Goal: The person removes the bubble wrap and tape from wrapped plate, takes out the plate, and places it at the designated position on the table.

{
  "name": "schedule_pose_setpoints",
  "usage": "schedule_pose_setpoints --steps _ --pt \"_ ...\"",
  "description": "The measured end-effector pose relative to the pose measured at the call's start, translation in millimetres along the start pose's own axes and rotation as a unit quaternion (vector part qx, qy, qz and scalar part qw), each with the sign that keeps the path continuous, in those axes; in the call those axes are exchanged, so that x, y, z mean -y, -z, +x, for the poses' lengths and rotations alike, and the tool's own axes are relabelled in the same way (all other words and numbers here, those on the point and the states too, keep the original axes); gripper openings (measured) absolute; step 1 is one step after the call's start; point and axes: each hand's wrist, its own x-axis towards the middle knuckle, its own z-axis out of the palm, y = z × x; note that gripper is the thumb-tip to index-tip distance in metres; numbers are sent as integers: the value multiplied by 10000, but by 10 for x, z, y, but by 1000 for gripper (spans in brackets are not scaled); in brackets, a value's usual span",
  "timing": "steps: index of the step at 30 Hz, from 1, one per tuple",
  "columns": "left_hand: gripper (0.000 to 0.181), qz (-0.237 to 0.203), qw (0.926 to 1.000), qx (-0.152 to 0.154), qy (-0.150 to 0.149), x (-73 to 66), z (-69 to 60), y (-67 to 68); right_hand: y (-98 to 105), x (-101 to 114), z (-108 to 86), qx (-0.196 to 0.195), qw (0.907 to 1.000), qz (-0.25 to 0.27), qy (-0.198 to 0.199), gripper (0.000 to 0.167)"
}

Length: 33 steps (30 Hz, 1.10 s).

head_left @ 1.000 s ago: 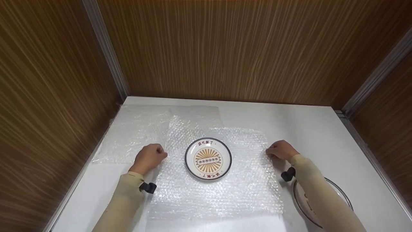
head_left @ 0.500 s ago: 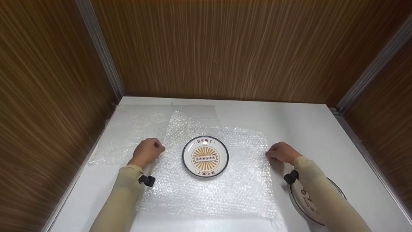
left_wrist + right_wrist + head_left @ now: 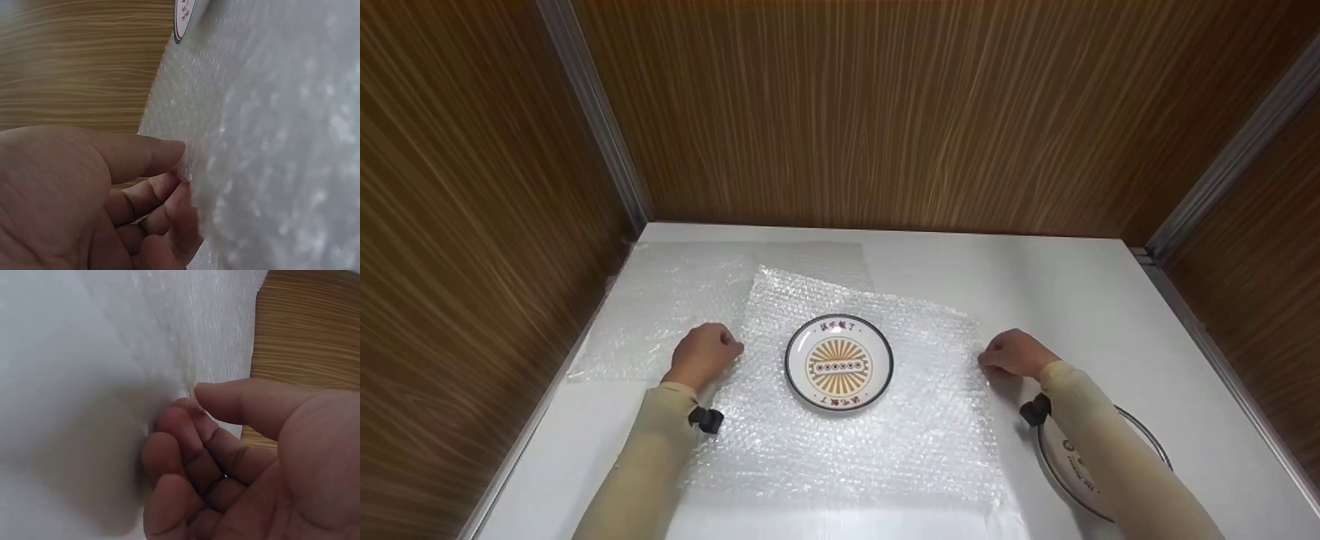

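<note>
A sheet of bubble wrap (image 3: 915, 442) lies spread on the white table, and a small round plate (image 3: 840, 363) with a dark rim and a golden sunburst rests on it. At the sheet's left edge my left hand (image 3: 705, 354) pinches the wrap between thumb and fingers, as the left wrist view shows. My right hand (image 3: 1017, 354) pinches the opposite edge; in the right wrist view the thumb (image 3: 242, 402) presses the film against curled fingers. The plate sits between both hands, touched by neither.
Another bubble wrap sheet (image 3: 660, 307) lies at the back left, partly under the first. A larger dark-rimmed plate (image 3: 1061, 457) stands at the right, partly hidden by my right forearm. Wood-grain panels (image 3: 840, 112) enclose the table (image 3: 1080, 285) at the back and sides.
Both hands keep their pinch on the wrap's edges. The view has shifted slightly, and the sheet's back edge looks straighter and more taut than before. The plate stays on it.
</note>
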Motion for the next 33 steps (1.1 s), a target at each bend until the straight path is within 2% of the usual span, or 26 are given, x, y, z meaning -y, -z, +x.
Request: schedule_pose_setpoints --steps 4,6,8,11,13,15,18,20,23,26,30,33 --pt "19 420 9987 -190 -209 -153 -71 43 30 122 -27 -242 9993 -295 -20 23" --pt "23 618 9969 -312 -386 -266 -120 49 31 226 -55 -657 9962 -574 1 29" --pt "30 756 9940 -337 -710 -375 -170 33 14 359 -80 -1171 9901 -773 87 36" --pt "44 821 9875 -44 -1348 -502 -254 -33 -60 614 -105 -1844 9782 -851 439 35" --pt "55 760 9803 359 -1786 -549 -302 -108 -148 785 -106 -1975 9742 -730 807 27" --pt "67 703 9733 768 -2046 -561 -339 -190 -265 940 -98 -1869 9737 -592 1164 18" --pt "83 700 9682 1270 -2040 -532 -368 -306 -464 1094 -66 -1452 9774 -462 1468 12" --pt "93 763 9685 1534 -1806 -498 -387 -366 -586 1149 -40 -1075 9837 -339 1400 13" --pt "104 767 9692 1811 -1482 -449 -410 -435 -721 1178 6 -502 9940 1 973 15" --pt "119 647 9717 1783 -1408 -434 -426 -485 -783 1168 66 -174 9974 462 531 17" --pt "136 479 9773 1488 -1433 -467 -466 -540 -824 1106 151 -89 9969 746 223 19" --pt "134 600 9805 1348 -1300 -495 -509 -577 -865 1046 199 -4 9968 793 131 20"
